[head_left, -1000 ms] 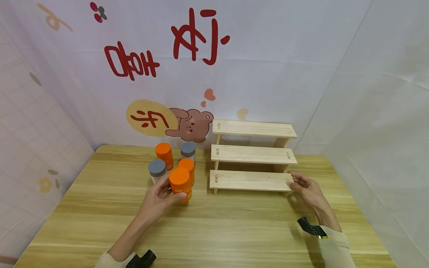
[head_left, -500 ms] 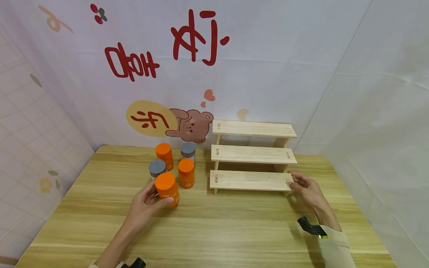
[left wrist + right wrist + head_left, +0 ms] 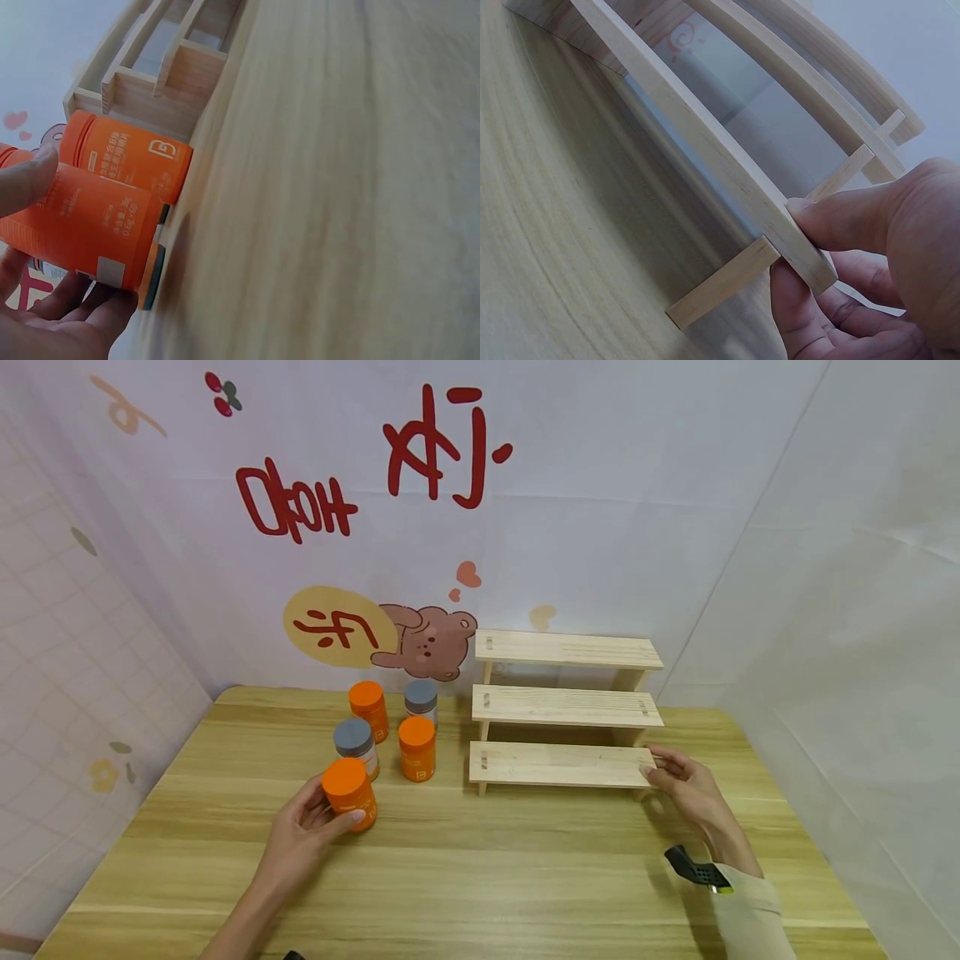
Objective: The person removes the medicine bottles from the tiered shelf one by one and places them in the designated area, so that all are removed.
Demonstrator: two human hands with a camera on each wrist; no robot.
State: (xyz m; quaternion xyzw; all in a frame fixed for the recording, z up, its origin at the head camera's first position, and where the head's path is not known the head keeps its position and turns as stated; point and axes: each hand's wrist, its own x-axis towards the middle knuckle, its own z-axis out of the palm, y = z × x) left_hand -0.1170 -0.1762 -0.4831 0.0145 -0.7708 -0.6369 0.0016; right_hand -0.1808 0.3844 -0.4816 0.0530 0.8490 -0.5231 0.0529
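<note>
An orange jar (image 3: 348, 793) was gripped by the left hand (image 3: 300, 835), the thumb laid across its near side and the fingers curled round behind. In the left wrist view the jar (image 3: 90, 225) appeared to be held just off the table (image 3: 480, 877), slightly tilted, though contact at its base could not be ruled out. A wrap-round hold of that kind seemed suited to carrying a smooth cylinder upright without letting it slip.

The jar was kept at the near left edge of a cluster: a grey-lidded jar (image 3: 356, 746) just behind it, a second orange jar (image 3: 417, 759) to the right, and two more jars (image 3: 393, 706) further back. All four were stood upright and close together, apart from the rack, so that the held jar was the nearest to reach.

The right end of the lowest step (image 3: 558, 764) of a three-tier wooden rack (image 3: 566, 706) was pinched by the right hand (image 3: 686, 785). In the right wrist view the thumb (image 3: 840, 217) was pressed on top of the board and the fingers (image 3: 810, 307) were curled beneath it. The grip was judged to be a steadying one, by which the light rack was kept from sliding on the table. All three steps were seen bare.
</note>
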